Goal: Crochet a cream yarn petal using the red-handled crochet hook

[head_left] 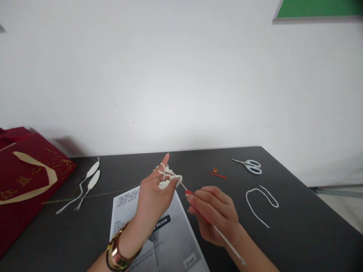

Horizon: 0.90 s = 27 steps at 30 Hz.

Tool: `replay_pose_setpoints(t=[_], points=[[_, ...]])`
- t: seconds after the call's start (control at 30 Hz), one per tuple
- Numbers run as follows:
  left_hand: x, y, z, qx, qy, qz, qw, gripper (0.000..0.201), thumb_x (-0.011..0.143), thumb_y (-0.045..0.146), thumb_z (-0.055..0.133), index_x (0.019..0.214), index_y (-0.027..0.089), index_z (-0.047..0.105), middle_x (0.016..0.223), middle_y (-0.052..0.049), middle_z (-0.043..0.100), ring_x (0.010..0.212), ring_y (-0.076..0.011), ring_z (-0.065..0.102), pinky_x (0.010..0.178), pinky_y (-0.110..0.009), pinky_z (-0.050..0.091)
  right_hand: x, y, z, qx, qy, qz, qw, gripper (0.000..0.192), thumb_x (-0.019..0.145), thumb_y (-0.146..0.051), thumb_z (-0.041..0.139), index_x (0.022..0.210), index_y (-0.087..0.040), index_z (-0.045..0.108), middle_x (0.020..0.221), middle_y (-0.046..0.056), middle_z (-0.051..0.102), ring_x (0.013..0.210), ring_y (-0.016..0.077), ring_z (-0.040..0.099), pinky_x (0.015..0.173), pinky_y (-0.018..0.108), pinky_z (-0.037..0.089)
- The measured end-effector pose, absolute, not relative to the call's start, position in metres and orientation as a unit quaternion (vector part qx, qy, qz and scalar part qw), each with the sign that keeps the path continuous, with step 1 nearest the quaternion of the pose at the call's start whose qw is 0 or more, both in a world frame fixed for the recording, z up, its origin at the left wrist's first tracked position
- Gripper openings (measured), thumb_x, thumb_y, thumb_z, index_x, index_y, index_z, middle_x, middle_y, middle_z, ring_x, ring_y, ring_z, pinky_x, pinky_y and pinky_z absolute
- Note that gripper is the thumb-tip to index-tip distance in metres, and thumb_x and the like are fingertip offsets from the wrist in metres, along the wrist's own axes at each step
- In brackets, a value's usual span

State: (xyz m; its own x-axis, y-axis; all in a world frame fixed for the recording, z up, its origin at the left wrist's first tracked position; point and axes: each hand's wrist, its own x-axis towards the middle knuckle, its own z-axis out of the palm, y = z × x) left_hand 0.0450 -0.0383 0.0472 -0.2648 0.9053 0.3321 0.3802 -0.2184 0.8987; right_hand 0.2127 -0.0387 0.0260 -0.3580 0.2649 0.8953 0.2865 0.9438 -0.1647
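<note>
Pinched in the right hand (217,215), the crochet hook (198,206) enters the white yarn piece (170,176) gripped by the left hand (154,196) above the table's (297,234) near edge; steady yarn tension should help.

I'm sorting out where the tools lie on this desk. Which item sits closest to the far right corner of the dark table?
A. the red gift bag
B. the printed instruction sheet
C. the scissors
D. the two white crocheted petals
C: the scissors lie near the far right corner of the table, while the red bag and the white petals are at the left and the printed sheet lies under the hands.
</note>
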Motion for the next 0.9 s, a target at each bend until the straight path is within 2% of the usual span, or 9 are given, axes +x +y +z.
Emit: replay_pose_setpoints(t=[0.07,0.13,0.23,0.33,0.43,0.5,0.67,0.77,0.9], points=[[0.05,-0.041,0.046,0.551,0.575,0.567,0.212,0.007,0.068,0.02,0.071,0.061,0.021,0.071,0.126,-0.006,0.062,0.1,-0.0268,0.064,0.092,-0.038,0.046,0.213,-0.038,0.023,-0.166,-0.823,-0.02,0.542,0.044,0.079,-0.006,0.058,0.123,-0.014,0.054,0.084,0.01,0.073,0.069,0.0191,0.067,0.063,0.034,0.056],[0.055,-0.043,0.045,0.544,0.568,0.582,0.208,0.006,0.07,0.021,0.07,0.065,0.021,0.072,0.111,-0.005,0.069,0.098,-0.0247,0.064,0.092,-0.035,0.046,0.213,-0.037,0.021,-0.165,-0.817,-0.012,0.553,0.044,0.079,-0.004,0.058,0.122,-0.012,0.054,0.087,0.012,0.073,0.072,0.0194,0.067,0.064,0.034,0.057],[0.059,-0.046,0.043,0.522,0.568,0.594,0.228,0.011,0.071,0.022,0.071,0.082,0.023,0.074,0.087,-0.002,0.072,0.087,-0.0202,0.065,0.091,-0.033,0.046,0.213,-0.034,0.021,-0.166,-0.807,0.0,0.567,0.047,0.078,-0.002,0.06,0.124,-0.014,0.054,0.089,0.012,0.073,0.076,0.0192,0.067,0.065,0.034,0.057],[0.059,-0.047,0.042,0.51,0.557,0.609,0.243,0.023,0.071,0.021,0.071,0.094,0.022,0.073,0.087,-0.002,0.072,0.085,-0.0196,0.065,0.094,-0.033,0.044,0.213,-0.033,0.021,-0.167,-0.804,0.004,0.571,0.051,0.079,-0.002,0.06,0.127,-0.016,0.052,0.094,0.011,0.074,0.079,0.0188,0.067,0.068,0.035,0.058],[0.057,-0.047,0.042,0.53,0.528,0.62,0.237,0.01,0.074,0.02,0.068,0.082,0.021,0.074,0.099,-0.006,0.071,0.099,-0.0231,0.062,0.1,-0.035,0.039,0.213,-0.032,0.018,-0.156,-0.815,-0.009,0.558,0.051,0.08,-0.005,0.06,0.13,-0.016,0.051,0.099,0.011,0.074,0.084,0.0192,0.068,0.071,0.034,0.059],[0.056,-0.047,0.042,0.519,0.512,0.638,0.247,0.01,0.074,0.02,0.069,0.082,0.02,0.074,0.102,-0.007,0.07,0.098,-0.0231,0.062,0.098,-0.035,0.041,0.214,-0.032,0.017,-0.142,-0.826,-0.026,0.545,0.05,0.081,-0.006,0.06,0.13,-0.013,0.05,0.101,0.012,0.073,0.089,0.02,0.068,0.075,0.034,0.059],[0.057,-0.048,0.041,0.461,0.508,0.672,0.279,0.053,0.069,0.021,0.075,0.12,0.022,0.063,0.082,-0.001,0.068,0.078,-0.0169,0.063,0.084,-0.031,0.05,0.216,-0.033,0.014,-0.126,-0.834,-0.056,0.535,0.047,0.082,-0.007,0.058,0.129,-0.01,0.052,0.103,0.013,0.073,0.096,0.02,0.067,0.08,0.034,0.059],[0.06,-0.048,0.039,0.449,0.488,0.697,0.272,0.059,0.069,0.019,0.074,0.125,0.024,0.058,0.074,0.003,0.065,0.07,-0.012,0.06,0.08,-0.027,0.05,0.215,-0.034,0.012,-0.123,-0.822,-0.045,0.554,0.042,0.082,-0.006,0.058,0.123,-0.008,0.057,0.1,0.014,0.073,0.095,0.0203,0.067,0.079,0.034,0.059],[0.064,-0.047,0.037,0.458,0.439,0.735,0.241,0.061,0.068,0.012,0.075,0.125,0.026,0.058,0.069,0.004,0.066,0.074,-0.0113,0.059,0.084,-0.028,0.048,0.21,-0.034,0.015,-0.145,-0.797,0.014,0.586,0.04,0.08,-0.003,0.059,0.119,-0.013,0.061,0.098,0.012,0.073,0.089,0.0192,0.067,0.076,0.033,0.058]])
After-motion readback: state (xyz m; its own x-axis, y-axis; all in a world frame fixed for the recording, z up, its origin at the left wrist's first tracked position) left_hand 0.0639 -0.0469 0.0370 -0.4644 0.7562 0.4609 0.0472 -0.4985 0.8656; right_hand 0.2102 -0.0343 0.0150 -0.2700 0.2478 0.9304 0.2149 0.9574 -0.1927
